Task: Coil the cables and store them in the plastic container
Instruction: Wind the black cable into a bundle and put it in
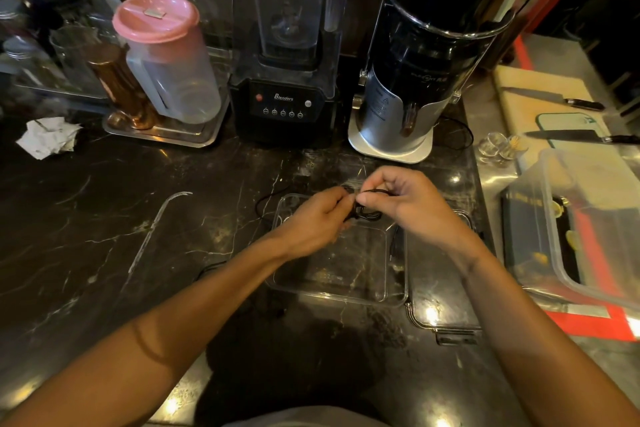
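A thin black cable (pixel 367 213) is bunched into small loops between my two hands, held above a clear plastic container (pixel 341 296) on the dark marble counter. My left hand (pixel 317 218) pinches the loops from the left. My right hand (pixel 401 199) grips the same bundle from the right, thumb and fingers closed on it. A loose strand of the cable (pixel 265 201) trails off to the left over the counter. Another dark cable end (pixel 394 243) lies inside the container at its right wall. The container's clear lid (pixel 446 319) rests just right of it.
A black blender (pixel 284 104) and a black-and-silver appliance (pixel 408 104) stand behind the hands. A pink-lidded jug (pixel 166 62) sits on a metal tray back left, crumpled paper (pixel 48 137) further left. A large plastic bin (pixel 588 225) and knives (pixel 568 135) lie right.
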Tool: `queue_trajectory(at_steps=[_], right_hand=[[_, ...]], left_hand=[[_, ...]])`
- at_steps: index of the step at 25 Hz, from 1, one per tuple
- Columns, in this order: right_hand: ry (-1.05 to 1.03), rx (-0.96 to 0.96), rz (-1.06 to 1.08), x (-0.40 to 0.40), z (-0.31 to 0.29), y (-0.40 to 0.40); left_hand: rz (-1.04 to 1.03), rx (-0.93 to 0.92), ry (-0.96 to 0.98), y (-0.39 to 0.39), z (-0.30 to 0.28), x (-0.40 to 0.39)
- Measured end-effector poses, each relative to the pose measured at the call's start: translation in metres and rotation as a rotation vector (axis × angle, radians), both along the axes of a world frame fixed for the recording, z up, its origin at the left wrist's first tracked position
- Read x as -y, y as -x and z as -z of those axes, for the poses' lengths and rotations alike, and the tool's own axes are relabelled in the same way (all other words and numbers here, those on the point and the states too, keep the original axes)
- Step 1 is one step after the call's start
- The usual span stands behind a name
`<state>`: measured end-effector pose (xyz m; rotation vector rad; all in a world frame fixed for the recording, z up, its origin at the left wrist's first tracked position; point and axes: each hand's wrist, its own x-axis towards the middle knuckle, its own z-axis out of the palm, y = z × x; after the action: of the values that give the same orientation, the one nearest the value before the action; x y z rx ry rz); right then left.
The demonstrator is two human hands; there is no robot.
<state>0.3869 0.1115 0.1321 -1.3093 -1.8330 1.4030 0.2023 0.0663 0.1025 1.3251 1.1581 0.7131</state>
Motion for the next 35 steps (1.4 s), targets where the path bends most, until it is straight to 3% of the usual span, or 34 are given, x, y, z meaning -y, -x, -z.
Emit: queue_trajectory(at_steps=[5,9,12,13,16,19,22,24,27,29,31,35], right_hand=[[0.304,-0.177,-0.029,-0.004,0.002,-0.011],[0.52,-0.41,-0.011,-0.005,0.012,-0.014],[0.641,-0.679,0.117,0.006,0.033,-0.001],[0.621,-0.688,0.2,0.011,0.038,0.005],[0.456,-0.475,0.378,0.033,0.043,0.025],[0.288,-0.116,0.374,0.055,0.042,0.038],[0.116,0.228,0.214,0.061,0.033,0.041],[0.006,0.35,0.102,0.055,0.018,0.028],[-0.196,0.627,-0.257,0.035,-0.009,0.008],[-0.386,0.766,-0.356,0.018,-0.02,-0.001],[-0.413,0.631,-0.275,-0.002,-0.022,-0.01],[0.149,-0.1,0.015,-0.005,0.004,-0.02]], left_hand=[[0.125,0.244,0.158,-0.001,0.0,0.005],[0.15,0.322,0.147,-0.003,-0.005,0.003],[0.011,0.408,0.101,-0.009,-0.003,0.0],[-0.084,0.4,0.094,-0.012,0.001,0.0],[-0.313,0.235,0.059,-0.017,0.01,0.005],[-0.4,-0.026,-0.03,-0.017,0.023,0.01],[-0.379,-0.215,-0.125,-0.015,0.028,0.013],[-0.334,-0.233,-0.142,-0.011,0.026,0.009],[-0.2,-0.3,-0.139,-0.004,0.024,0.005],[-0.082,-0.228,-0.107,-0.005,0.025,0.008],[-0.021,-0.042,-0.05,-0.009,0.021,0.011],[0.019,0.307,-0.012,-0.005,0.004,0.001]])
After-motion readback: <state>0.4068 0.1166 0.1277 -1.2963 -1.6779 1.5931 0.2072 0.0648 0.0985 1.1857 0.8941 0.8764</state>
